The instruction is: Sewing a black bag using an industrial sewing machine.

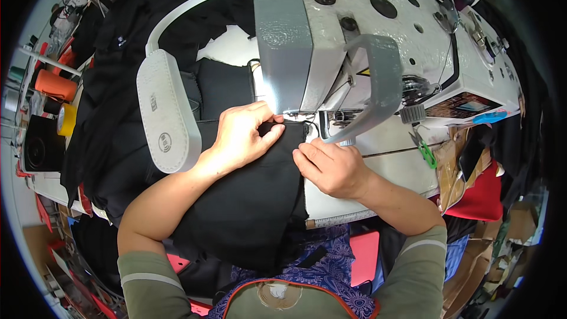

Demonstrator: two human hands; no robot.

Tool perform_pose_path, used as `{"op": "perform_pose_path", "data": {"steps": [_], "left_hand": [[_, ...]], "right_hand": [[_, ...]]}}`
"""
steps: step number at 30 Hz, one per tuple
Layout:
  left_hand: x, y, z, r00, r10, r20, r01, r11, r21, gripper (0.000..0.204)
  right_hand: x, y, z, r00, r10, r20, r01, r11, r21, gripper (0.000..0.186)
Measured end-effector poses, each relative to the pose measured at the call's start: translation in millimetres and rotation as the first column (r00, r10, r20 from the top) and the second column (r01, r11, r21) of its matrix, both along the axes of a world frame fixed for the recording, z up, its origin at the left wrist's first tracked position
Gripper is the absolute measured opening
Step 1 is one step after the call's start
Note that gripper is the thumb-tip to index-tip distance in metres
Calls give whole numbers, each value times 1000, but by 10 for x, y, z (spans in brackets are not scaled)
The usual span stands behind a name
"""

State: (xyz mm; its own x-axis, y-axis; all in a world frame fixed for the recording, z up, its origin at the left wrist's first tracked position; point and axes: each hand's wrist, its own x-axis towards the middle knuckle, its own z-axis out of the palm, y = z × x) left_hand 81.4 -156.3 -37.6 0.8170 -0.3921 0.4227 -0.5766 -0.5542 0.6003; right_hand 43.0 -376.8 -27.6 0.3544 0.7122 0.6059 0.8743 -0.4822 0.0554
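Observation:
A piece of black fabric (236, 207) hangs over the table's front edge, its top edge lying at the needle area of a white and grey sewing machine (283, 41). My left hand (243, 134) pinches that top edge between thumb and fingers, just left of the presser area. Close to the fabric's right edge, below the machine's grey guard (384, 91), is my right hand (333, 168). Its fingers are curled and closed; whatever lies between their tips is too small or hidden to make out.
A white lamp head (168, 112) on a bent arm hangs above my left forearm. Thread snips with green handles (426, 153) lie right of my right hand. More black cloth (118, 124) is heaped at the left. A ruler strip (339, 218) runs along the front edge.

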Motion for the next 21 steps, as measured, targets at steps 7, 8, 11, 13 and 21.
{"op": "perform_pose_path", "data": {"steps": [7, 8, 11, 13, 21], "left_hand": [[-13, 62, -46, 993, -114, 4, 114, 991, 65, 25], [-16, 71, -41, 992, -121, 26, 118, 989, 83, 27], [7, 39, -51, 986, -147, 78, 138, 984, 109, 28], [17, 30, -65, 981, -163, 108, 151, 982, 110, 28], [-44, 145, -14, 952, -187, 242, 113, 950, 290, 31]], "right_hand": [[-31, -4, -10, 1000, -9, -2, 9, 1000, -1, 20], [-32, 3, -11, 1000, -8, -8, 8, 1000, -3, 19], [-46, -43, -6, 1000, -12, -14, 12, 1000, -12, 18], [-51, -61, -4, 1000, -13, -19, 13, 1000, -14, 18], [-88, 61, -3, 998, -38, -58, 37, 999, -18, 20]]}}
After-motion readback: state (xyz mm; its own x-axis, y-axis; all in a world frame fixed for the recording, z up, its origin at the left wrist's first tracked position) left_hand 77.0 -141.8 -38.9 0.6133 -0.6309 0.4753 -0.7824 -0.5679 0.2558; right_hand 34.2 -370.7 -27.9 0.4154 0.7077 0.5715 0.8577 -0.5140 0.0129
